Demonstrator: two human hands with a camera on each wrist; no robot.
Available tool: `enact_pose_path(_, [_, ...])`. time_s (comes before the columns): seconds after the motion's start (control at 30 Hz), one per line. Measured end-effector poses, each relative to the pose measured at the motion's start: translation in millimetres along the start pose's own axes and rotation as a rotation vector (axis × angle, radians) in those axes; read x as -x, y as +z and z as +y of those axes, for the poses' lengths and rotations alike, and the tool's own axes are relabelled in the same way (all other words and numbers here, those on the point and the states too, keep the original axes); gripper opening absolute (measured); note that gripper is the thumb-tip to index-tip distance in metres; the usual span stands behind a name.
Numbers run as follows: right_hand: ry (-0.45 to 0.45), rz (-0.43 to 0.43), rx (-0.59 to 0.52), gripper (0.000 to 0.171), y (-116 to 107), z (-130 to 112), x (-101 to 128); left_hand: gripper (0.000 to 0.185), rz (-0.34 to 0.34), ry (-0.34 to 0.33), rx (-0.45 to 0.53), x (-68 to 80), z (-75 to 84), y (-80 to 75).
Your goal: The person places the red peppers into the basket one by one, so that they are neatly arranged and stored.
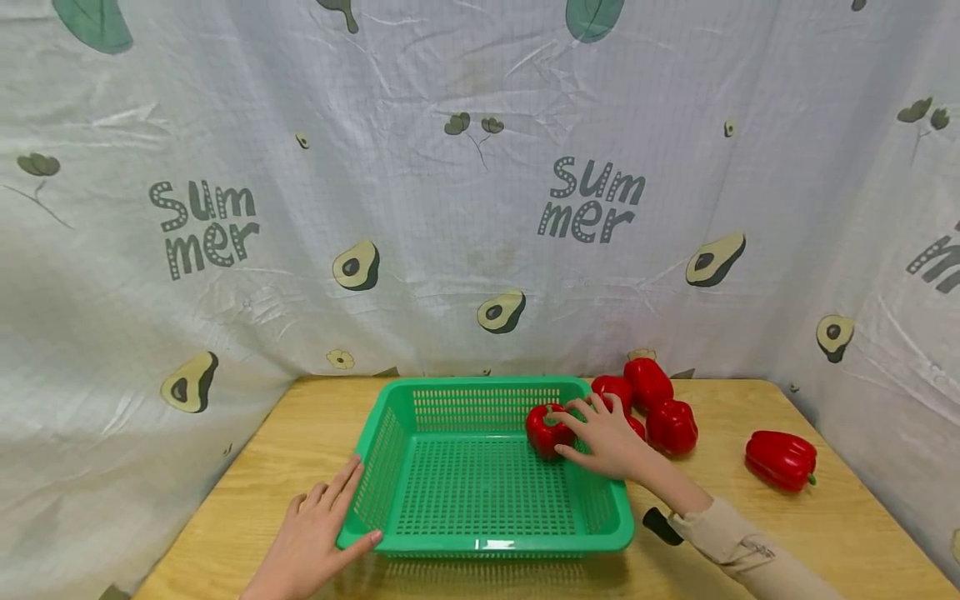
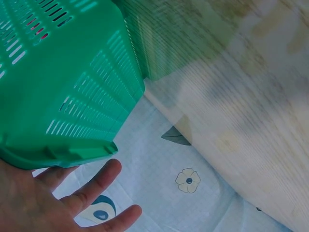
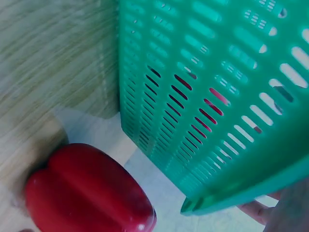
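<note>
A pale cloth (image 1: 465, 208) printed with avocados and the word "summer" is hung behind and beside a wooden desk (image 1: 750, 533). A green perforated basket (image 1: 480, 546) is set on the desk. Its near left corner is touched by the left hand (image 1: 318, 533), whose fingers are spread flat and grasp nothing. One red pepper (image 1: 546, 429) is held inside the basket at its far right corner, with the fingers of the right hand (image 1: 611, 442) curled over it. A cluster of red peppers (image 1: 660, 404) is seen just outside the basket's right wall, and a lone pepper (image 1: 780, 458) lies well apart to the right. The sorting is judged barely begun: one pepper is in, and the others are left outside.
</note>
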State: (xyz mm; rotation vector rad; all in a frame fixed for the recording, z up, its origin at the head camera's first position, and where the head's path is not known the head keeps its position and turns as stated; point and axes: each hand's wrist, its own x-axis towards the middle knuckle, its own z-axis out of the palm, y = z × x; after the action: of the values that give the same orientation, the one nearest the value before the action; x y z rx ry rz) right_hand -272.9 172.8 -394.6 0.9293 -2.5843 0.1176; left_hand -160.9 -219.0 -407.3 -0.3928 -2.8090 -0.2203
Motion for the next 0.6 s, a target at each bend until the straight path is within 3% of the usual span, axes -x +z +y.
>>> enact_pose_path(0.27, [-0.026,0.121,-0.002,0.042,-9.2,2.1,20.4,0.080,-0.004,-0.002,0.005,-0.3,-0.8,-0.7])
enact_pose_path(0.6, [-0.047,0.197,-0.019,0.041,-13.2,7.2,42.4,0.080,-0.044,-0.014,0.016,-1.1,-1.8,-1.7])
